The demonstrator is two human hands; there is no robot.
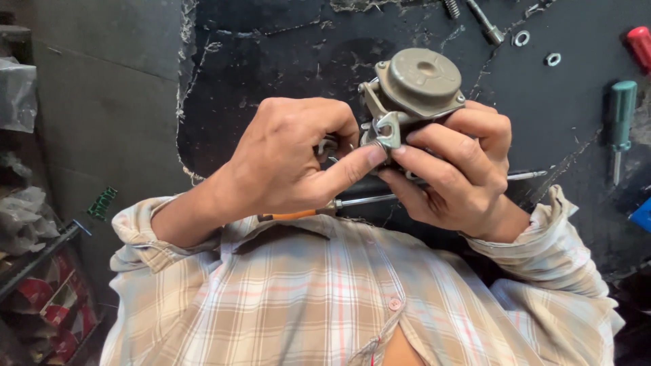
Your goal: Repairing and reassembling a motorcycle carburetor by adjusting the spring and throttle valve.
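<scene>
A grey-green metal carburettor with a round domed cap is held up close in front of my chest. My right hand grips its body from below and from the right, fingers wrapped around it. My left hand closes on its left side, thumb tip pressed against a small bent metal bracket on the carburettor. What the curled left fingers pinch is hidden. Below my hands lies a screwdriver with an orange handle and a long steel shaft.
A black worn mat covers the work surface. On it lie a green-handled screwdriver, a red handle, washers, a spring and a bolt. Shelves with packets stand at left.
</scene>
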